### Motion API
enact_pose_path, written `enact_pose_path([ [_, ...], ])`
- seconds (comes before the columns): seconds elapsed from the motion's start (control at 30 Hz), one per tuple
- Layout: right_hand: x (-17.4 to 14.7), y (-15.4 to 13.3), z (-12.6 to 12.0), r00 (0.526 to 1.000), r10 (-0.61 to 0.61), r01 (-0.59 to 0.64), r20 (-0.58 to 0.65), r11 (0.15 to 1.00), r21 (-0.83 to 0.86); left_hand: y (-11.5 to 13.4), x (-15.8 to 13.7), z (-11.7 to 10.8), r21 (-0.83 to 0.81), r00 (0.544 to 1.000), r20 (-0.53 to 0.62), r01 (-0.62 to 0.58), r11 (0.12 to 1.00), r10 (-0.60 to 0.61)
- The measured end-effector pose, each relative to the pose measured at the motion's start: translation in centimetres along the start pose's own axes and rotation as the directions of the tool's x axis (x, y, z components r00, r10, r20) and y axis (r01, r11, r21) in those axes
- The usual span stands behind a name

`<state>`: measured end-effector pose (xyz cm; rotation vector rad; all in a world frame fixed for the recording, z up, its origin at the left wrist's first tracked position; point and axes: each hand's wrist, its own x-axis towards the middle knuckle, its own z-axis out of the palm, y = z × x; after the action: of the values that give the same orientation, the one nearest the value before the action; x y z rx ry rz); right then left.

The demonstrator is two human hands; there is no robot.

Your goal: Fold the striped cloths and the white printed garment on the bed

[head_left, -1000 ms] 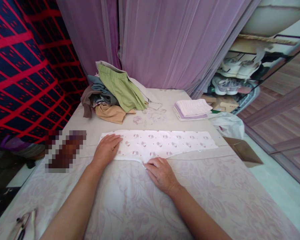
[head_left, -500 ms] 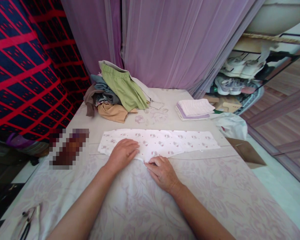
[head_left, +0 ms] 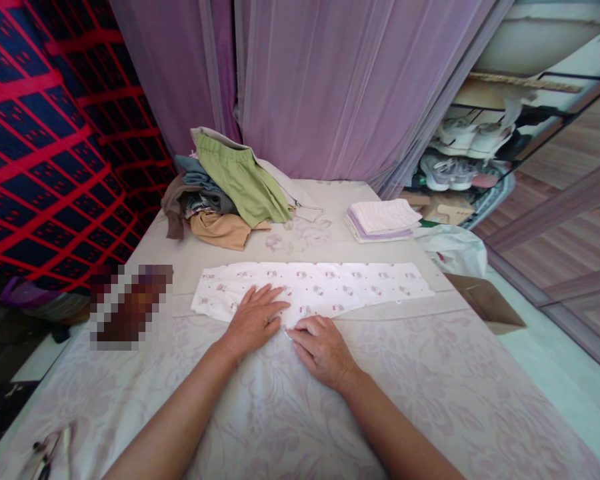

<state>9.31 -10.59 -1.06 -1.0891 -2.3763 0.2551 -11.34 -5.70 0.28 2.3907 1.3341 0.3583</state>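
The printed garment looks light, soft and limp, best taken by its near edge, which the right hand pinches while the left hand lies spread flat.

No lettering or number (nor any brand) can be read.

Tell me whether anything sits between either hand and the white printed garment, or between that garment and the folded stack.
Nothing visible does: the left hand rests on the white printed garment and the right hand pinches its near edge. Between the garment and the folded stack, only floral cloth shows; the clothes heap lies farther left.
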Motion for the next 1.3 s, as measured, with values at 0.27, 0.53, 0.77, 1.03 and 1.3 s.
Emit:
enact_pose_path([
  [0.27,0.0,-0.2,-0.3,0.999,-0.034,0.034,-0.012,0.999,-0.013,-0.4,-0.2,0.6,0.064,0.999,-0.011,-0.035,0.997,0.036],
  [0.53,-1.0,0.1,-0.3,0.993,0.093,-0.103,-0.072,0.985,-0.135,-1.1,-0.1,1.4,0.093,0.997,-0.05,-0.061,0.994,0.066],
  [0.77,-2.2,1.8,-0.9,0.991,0.135,-0.136,-0.016,0.98,-0.147,-1.1,-0.1,1.4,0.101,0.993,-0.088,-0.07,0.992,0.079],
  [1.03,-4.5,4.6,-2.3,0.973,0.195,-0.219,-0.122,0.948,-0.23,2.1,-0.3,0.4,-0.053,0.956,-0.087,-0.286,0.957,0.281],
  [1.3,-4.4,4.6,-2.2,0.963,0.245,-0.266,-0.114,0.93,-0.254,2.1,-0.1,1.1,0.026,0.966,-0.048,-0.252,0.967,0.253],
])
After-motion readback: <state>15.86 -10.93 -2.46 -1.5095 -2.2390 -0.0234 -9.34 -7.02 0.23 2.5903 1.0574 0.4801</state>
